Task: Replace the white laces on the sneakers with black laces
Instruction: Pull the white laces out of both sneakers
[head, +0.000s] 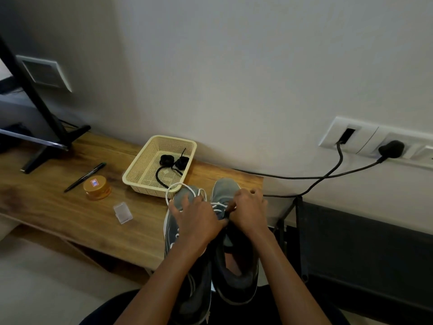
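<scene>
Head view, step: by the look of it you are unthreading white lace from the pair. No black lace is in either shoe, so I judge the task to be at an early stage.
Sneakers: the left sneaker [173, 222] and right sneaker [225, 189] lie side by side. Their heels point toward your lap and their toes rest over the near edge of the table [70, 207], close to its right end.
Left hand [196, 221]: your fingers are spread and fairly straight, lying flat on the left sneaker and gripping nothing that I can make out.
Right hand [248, 212]: your fingers are curled tight and pinch at the top of the right sneaker's lacing. Whether they hold lace or tongue is too small to tell.
White lace [176, 186]: a slack loop rises over the left toe, and a strand runs across between your hands.
Next move: probably draw the freed lace out eyelet by eyelet, pulling along the holes so it does not snag.
Small clear box [123, 212]: it sits left of the shoes; I cannot tell what is in it.
Orange jar [96, 186]: it is farther back on the table, closed, with a pen [85, 177] just behind it.
Basket [140, 187]: it is near the far edge, touching or just beside the left toe. It holds the black laces [166, 159], two rolled bundles with one loose tail.
</scene>
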### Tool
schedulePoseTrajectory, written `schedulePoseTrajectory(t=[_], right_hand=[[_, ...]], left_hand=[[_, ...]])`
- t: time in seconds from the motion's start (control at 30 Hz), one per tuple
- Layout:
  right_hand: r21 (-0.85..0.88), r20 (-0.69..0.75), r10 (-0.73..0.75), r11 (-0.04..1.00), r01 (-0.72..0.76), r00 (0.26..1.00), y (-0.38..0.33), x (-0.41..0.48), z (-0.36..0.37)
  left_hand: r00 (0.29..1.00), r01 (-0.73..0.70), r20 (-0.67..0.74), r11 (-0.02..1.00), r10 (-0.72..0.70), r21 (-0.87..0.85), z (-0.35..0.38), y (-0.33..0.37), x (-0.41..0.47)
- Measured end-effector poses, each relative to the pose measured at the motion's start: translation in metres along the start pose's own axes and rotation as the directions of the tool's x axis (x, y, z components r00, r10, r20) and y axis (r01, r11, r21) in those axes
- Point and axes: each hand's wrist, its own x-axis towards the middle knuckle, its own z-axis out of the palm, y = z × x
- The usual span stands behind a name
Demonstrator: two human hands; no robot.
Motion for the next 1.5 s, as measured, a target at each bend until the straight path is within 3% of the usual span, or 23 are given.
schedulePoseTrajectory(t=[0.1, 0.27, 0.53, 0.63, 0.7, 0.77, 0.83, 0.93, 1.0, 1.07, 1.13, 1.2, 1.37, 1.5], right_hand=[[-0.018, -0.05, 0.025, 1.0, -0.026, 0.998, 0.0, 0.0, -0.002], [-0.002, 0.009, 0.012, 1.0, -0.012, 1.0, 0.002, 0.001, 0.003], [0.049, -0.171, 0.001, 0.999, 0.007, 0.985, 0.005, 0.005, 0.023], [0.306, -0.245, 0.242, 0.938, -0.162, 0.939, 0.01, 0.011, 0.023], [0.504, -0.22, 0.464, 0.807, -0.308, 0.858, 0.021, 0.017, 0.018], [0.6, -0.174, 0.562, 0.711, -0.365, 0.808, 0.033, 0.021, 0.013], [0.605, -0.158, 0.533, 0.718, -0.345, 0.831, 0.036, 0.021, 0.009], [0.496, -0.204, 0.283, 0.855, -0.151, 0.937, 0.023, 0.013, -0.003], [0.285, -0.217, 0.082, 0.958, -0.017, 0.973, 0.015, 0.008, -0.007], [0.087, -0.109, -0.022, 0.996, 0.032, 0.994, 0.011, 0.004, -0.006], [-0.005, 0.004, -0.039, 0.999, 0.039, 0.999, 0.008, 0.002, 0.0], [-0.042, 0.02, -0.047, 0.998, 0.048, 0.999, 0.006, 0.001, 0.006], [-0.017, -0.174, -0.003, 1.0, 0.0, 0.985, 0.013, 0.005, 0.004], [0.172, -0.339, 0.225, 0.969, -0.175, 0.913, 0.028, 0.012, -0.004]], left_hand=[[1.0, 0.002, -0.008, 1.0, -0.002, -0.006, 0.001, 0.0, 0.002], [1.0, -0.009, -0.024, 0.999, 0.008, -0.039, 0.002, 0.0, 0.002], [0.991, 0.012, -0.134, 1.0, -0.009, 0.021, -0.009, 0.005, -0.008], [0.986, 0.026, -0.163, 0.999, -0.022, 0.024, -0.011, 0.006, -0.011], [0.986, 0.034, -0.166, 0.999, -0.031, 0.016, -0.012, 0.006, -0.012], [0.987, 0.033, -0.159, 0.999, -0.031, 0.009, -0.012, 0.006, -0.011], [0.989, 0.02, -0.148, 0.999, -0.015, 0.031, -0.01, 0.006, -0.01], [0.992, 0.004, -0.123, 0.998, 0.003, 0.057, -0.005, 0.006, -0.008], [0.993, -0.006, -0.119, 0.999, 0.01, 0.037, -0.003, 0.006, -0.008], [0.99, -0.017, -0.143, 1.0, 0.02, 0.021, -0.001, 0.007, -0.006], [0.986, -0.022, -0.167, 0.999, 0.025, 0.024, 0.002, 0.007, -0.005], [0.984, -0.018, -0.175, 1.0, 0.022, 0.024, 0.003, 0.007, -0.004], [0.984, -0.007, -0.18, 1.0, 0.005, -0.014, 0.001, 0.007, -0.003], [0.977, -0.001, -0.212, 0.999, -0.009, -0.049, -0.001, 0.005, -0.003]])
